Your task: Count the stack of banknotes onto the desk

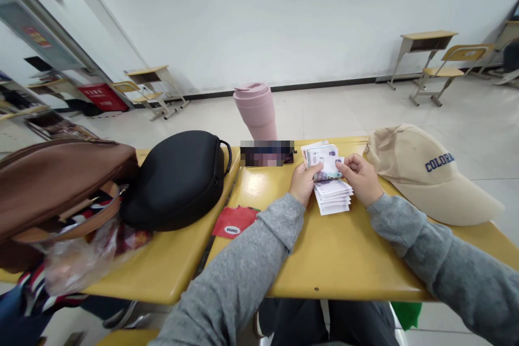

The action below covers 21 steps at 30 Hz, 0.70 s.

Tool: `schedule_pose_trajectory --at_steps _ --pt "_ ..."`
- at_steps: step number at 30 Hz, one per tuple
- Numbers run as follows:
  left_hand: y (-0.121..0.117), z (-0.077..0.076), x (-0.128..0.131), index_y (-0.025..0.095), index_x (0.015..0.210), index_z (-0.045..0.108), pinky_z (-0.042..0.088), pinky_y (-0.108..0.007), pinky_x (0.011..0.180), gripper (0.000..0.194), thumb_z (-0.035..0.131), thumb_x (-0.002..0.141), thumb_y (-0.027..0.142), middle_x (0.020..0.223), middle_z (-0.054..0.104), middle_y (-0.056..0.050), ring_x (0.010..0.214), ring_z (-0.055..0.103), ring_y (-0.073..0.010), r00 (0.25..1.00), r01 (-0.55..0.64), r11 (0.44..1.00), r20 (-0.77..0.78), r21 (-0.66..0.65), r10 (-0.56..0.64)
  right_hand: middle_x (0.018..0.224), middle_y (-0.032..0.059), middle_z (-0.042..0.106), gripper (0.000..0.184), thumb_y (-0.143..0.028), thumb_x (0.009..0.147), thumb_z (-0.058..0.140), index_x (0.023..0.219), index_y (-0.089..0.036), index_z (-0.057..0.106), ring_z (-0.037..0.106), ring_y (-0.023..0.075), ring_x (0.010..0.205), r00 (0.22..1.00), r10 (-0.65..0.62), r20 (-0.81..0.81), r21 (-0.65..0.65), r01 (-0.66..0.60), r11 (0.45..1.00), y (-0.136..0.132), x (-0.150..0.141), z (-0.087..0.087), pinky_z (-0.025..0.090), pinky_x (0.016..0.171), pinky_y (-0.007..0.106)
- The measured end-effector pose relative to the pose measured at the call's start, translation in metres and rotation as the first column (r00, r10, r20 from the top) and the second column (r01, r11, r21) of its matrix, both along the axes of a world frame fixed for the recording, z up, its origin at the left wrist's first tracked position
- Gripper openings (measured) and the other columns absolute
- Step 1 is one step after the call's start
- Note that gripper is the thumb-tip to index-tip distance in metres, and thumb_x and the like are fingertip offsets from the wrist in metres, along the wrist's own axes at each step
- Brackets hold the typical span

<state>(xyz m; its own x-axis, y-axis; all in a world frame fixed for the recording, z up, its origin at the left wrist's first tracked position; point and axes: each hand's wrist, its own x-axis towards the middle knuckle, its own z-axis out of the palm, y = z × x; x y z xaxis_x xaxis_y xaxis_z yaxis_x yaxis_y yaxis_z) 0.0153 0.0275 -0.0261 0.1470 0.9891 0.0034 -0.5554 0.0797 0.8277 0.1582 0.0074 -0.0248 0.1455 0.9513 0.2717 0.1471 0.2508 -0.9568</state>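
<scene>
Head view: the sitter's left hand (303, 184) grips banknote-like slips (326, 165), the right hand (363, 179) pinching one edge; light, limp paper, I'd guess, best held by its margins.

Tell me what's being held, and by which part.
A paper bundle: the left hand grips its left side, the right hand pinches its right edge.

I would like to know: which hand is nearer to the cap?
The right hand. It is close to the left side of the cap; the left hand is farther left, beyond the right hand, holding the notes.
</scene>
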Motion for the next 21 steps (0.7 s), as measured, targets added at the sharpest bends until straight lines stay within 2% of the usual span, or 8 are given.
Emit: schedule_pose_trajectory --at_steps 8,14,21 --pt "0.0 -0.001 0.001 0.013 0.088 0.066 0.046 -0.039 0.086 0.035 0.074 0.055 0.022 0.089 0.072 -0.009 0.087 0.066 -0.024 1.0 -0.007 1.0 -0.015 -0.014 0.007 0.053 -0.0055 0.042 0.032 -0.044 0.075 0.061 0.065 -0.019 0.046 0.034 0.0082 0.05 0.999 0.001 0.053 0.016 -0.002 1.0 0.0 0.0 0.0 0.026 0.047 0.023" --pt "-0.002 0.005 0.0 0.012 0.087 0.066 0.047 -0.036 0.085 0.033 0.071 0.064 0.035 0.082 0.071 -0.008 0.086 0.066 -0.023 0.998 -0.06 0.998 -0.003 -0.024 0.06 0.051 -0.0067 0.039 0.031 -0.044 0.075 0.062 0.065 -0.019 0.046 0.03 0.0077 0.047 1.0 0.031 -0.001 0.033 -0.031 0.999 -0.001 -0.001 0.001 0.024 0.045 0.023" --pt "-0.006 0.01 0.0 0.013 0.078 0.066 0.047 -0.034 0.083 0.026 0.07 0.065 0.036 0.077 0.071 -0.006 0.091 0.065 -0.0236 0.996 -0.086 0.996 -0.015 -0.014 0.086 0.051 -0.0067 0.038 0.031 -0.044 0.074 0.064 0.066 -0.02 0.046 0.03 0.0076 0.046 0.992 0.11 -0.069 0.063 -0.105 0.992 -0.004 -0.003 0.004 0.025 0.044 0.023"
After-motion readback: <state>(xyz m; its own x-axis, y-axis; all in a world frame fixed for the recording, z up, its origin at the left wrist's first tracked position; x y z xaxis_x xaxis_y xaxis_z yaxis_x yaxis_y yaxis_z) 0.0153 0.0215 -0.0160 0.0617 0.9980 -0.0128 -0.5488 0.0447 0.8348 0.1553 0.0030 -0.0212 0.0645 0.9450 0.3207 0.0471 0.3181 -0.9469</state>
